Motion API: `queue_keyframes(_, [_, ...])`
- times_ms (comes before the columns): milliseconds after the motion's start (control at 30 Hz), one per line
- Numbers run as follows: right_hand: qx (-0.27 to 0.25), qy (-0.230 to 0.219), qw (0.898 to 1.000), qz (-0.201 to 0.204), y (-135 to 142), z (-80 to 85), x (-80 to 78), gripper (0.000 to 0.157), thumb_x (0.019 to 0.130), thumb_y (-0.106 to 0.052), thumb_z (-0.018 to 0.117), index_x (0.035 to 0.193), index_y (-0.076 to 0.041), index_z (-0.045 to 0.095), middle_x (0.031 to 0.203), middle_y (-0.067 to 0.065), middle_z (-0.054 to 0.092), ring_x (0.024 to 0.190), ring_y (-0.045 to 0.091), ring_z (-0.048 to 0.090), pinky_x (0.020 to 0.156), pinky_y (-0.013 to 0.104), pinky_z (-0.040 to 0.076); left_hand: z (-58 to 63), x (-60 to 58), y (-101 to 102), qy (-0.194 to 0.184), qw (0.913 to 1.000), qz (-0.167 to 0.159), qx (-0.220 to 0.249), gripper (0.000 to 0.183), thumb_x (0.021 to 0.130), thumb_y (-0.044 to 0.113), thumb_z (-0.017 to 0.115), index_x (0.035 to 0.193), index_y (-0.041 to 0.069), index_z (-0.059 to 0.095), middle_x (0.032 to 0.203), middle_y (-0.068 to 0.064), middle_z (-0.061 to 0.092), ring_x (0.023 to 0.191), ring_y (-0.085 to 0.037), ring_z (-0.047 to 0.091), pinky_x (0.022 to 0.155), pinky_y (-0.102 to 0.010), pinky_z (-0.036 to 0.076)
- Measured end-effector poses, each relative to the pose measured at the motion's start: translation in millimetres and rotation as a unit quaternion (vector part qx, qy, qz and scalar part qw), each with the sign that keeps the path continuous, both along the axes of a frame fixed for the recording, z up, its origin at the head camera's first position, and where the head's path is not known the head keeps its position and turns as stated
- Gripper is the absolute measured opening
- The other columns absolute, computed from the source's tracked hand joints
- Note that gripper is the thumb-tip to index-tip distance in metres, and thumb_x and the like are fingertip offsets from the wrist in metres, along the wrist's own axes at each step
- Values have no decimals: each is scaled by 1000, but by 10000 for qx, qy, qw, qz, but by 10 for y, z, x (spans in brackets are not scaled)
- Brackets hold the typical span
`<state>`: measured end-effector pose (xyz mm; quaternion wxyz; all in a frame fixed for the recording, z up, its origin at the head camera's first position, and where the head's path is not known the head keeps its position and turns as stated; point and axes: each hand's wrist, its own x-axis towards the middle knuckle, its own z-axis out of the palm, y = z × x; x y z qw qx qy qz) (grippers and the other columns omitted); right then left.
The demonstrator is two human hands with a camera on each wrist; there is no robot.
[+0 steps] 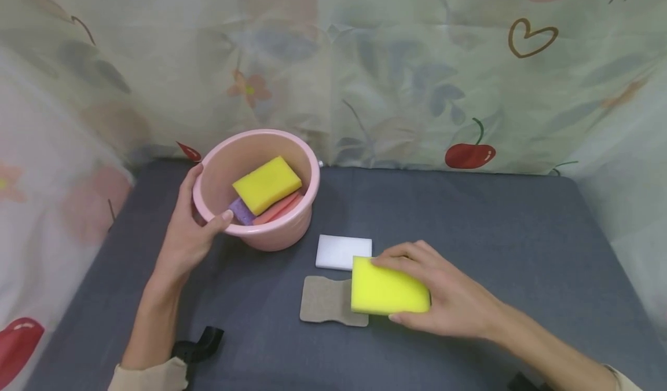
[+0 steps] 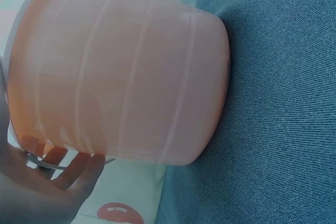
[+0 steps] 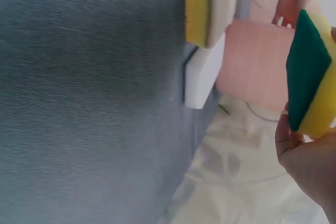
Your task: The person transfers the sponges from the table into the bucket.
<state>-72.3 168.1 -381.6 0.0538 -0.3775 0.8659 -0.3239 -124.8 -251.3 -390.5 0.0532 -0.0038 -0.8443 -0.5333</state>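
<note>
Several sponges (image 1: pixel 268 183), perhaps more beneath, lie in the bucket (image 1: pixel 276 237) the left hand (image 1: pixel 189 234) grips; still outside: the yellow sponge (image 1: pixel 385 289) the right hand (image 1: pixel 445 295) holds, a white pad (image 1: pixel 340 252), a brown pad (image 1: pixel 325 299).

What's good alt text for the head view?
A right hand holds a yellow sponge above a dark cloth, partly hiding a gray-topped sponge and a white block. A left hand grips a pink bucket containing another yellow sponge, something purple and pink pieces.
</note>
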Motion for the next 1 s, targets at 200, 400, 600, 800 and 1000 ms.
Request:
queue_keyframes(200, [-244,71,9996,112,-140,124,-127,68,79,-37,82,141,-32,53,134,-14,49,119,10,42,86,31,46,-1,-1,-12,14,10000,-16,3,95,88,24,75,158,34,12,161,-1,21,138,-29,35,105,-37,41])
queue_keyframes(400, [-451,213,9984,266,-278,253,-271,69,78,-43,83,140,-29,55,133,-13,52,118,11,44,86,33,47,-4,-3,-12,34,10000,23,-4,95,88,22,75,158,34,12,161,-1,22,138,-29,34,105,-40,40])
queue_keyframes(600, [-593,499,9955,545,-425,445,-431,67,81,-40,81,141,-26,55,135,-11,53,119,12,44,88,34,45,-15,-10,-13,57,10000,29,-11,95,87,22,75,158,34,13,160,-1,22,138,-29,35,106,-41,40])
queue_keyframes(800, [-548,716,9925,820,-573,605,-580,65,83,-38,80,142,-24,55,137,-10,54,121,12,46,92,35,44,-15,-9,-5,-16,10000,79,-37,95,87,22,75,158,36,13,160,-1,22,138,-30,35,104,-39,42])
queue_keyframes(1000, [-472,795,9897,1089,-707,721,-726,65,84,-38,78,143,-21,55,139,-8,54,122,12,47,97,36,42,-22,-12,-5,-12,9999,78,68,96,86,20,76,158,34,14,160,-1,23,138,-28,35,105,-47,39])
